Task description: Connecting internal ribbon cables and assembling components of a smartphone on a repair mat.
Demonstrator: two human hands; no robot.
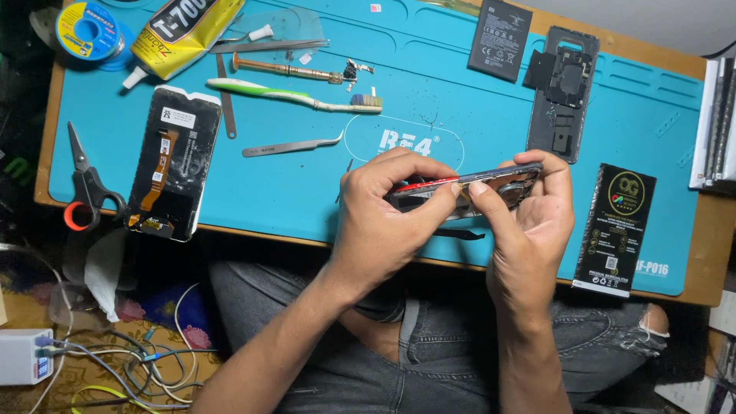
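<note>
Both hands are holding an opened phone [468, 188] a little right of the centre of the frame, above the near edge of the counter [698, 284]. The left hand [383, 218] is closing around the left end of the phone, with the thumb and forefinger pinching its upper edge. The right hand [529, 211] is gripping the right end, fingers curling over the far side and the thumb pressing on the near side. The phone is being held almost edge-on, so its inside is hard to see.

A blue work mat [307, 199] is covering most of the counter. Just above the left hand, curved tweezers [295, 146] are lying on the mat, and a toothbrush [295, 96] with a green and white handle is lying further up. On the left side of the frame a phone screen part [167, 162] with an orange flat cable is lying face down, and scissors [86, 184] with a red and a black handle are lying beside it. In the upper left corner a yellow glue tube [180, 34] and a blue spool [87, 29] are resting. At the upper right a black battery [500, 40] and a dark phone back frame [563, 92] are lying well apart from the hands. At the right, just beside the right hand, a black rectangular package [616, 228] with a round gold mark is lying on the mat.
</note>
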